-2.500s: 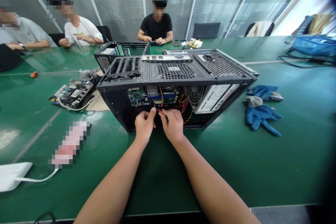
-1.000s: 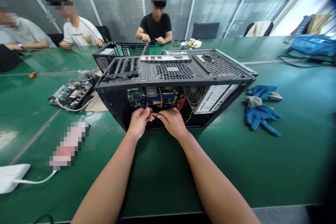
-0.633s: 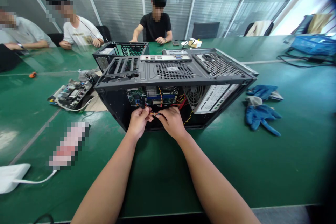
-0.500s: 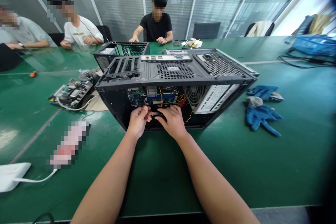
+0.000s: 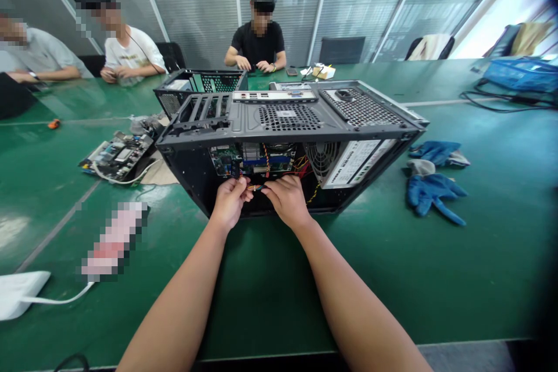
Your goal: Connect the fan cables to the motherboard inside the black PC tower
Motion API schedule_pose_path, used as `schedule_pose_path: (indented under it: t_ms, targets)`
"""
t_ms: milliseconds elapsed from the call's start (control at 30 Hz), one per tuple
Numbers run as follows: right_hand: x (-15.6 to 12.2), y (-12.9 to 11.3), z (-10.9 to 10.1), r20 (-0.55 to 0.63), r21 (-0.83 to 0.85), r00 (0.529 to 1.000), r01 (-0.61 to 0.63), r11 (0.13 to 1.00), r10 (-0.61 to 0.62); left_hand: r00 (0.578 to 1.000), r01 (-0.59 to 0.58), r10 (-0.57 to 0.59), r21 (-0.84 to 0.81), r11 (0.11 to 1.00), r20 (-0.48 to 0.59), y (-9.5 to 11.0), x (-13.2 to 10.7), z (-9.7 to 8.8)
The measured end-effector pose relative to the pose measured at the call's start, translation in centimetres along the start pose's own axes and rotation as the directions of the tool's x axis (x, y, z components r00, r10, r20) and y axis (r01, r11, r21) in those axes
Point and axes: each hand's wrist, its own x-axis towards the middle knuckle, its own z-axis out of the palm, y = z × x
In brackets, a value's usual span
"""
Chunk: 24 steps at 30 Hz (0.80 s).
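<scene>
A black computer case (image 5: 244, 128) stands on the green table with its open side toward me. Inside show a motherboard (image 5: 279, 161), a labelled power supply (image 5: 360, 164) with a fan grille, and loose coloured wires. At the opening, my left hand (image 5: 229, 200) pinches a bundle of coloured cables (image 5: 256, 188) between thumb and fingers. My right hand (image 5: 288, 199) is closed on the same bundle a little to the right. A short length of the bundle shows between the hands; its ends are hidden.
Left of the case lies a loose circuit board (image 5: 122, 154); a white power bank (image 5: 21, 295) with a cable is nearer. Blue gloves (image 5: 431, 192) lie to the right, a blue basket (image 5: 523, 74) beyond. Behind stands another case (image 5: 204, 78); three people sit across the table.
My right fingers have closed in on the cable bundle, where they were spread apart before. My left hand keeps its pinch. The person opposite has drawn both hands together.
</scene>
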Motion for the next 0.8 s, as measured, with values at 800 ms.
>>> schedule_pose_path:
  t_ms: [800]
  targets:
    - [0.17, -0.23, -0.23, 0.042, 0.081, 0.997, -0.062, 0.995, 0.059, 0.999, 0.014, -0.013, -0.012, 1.000, 0.032, -0.10, 0.00, -0.03]
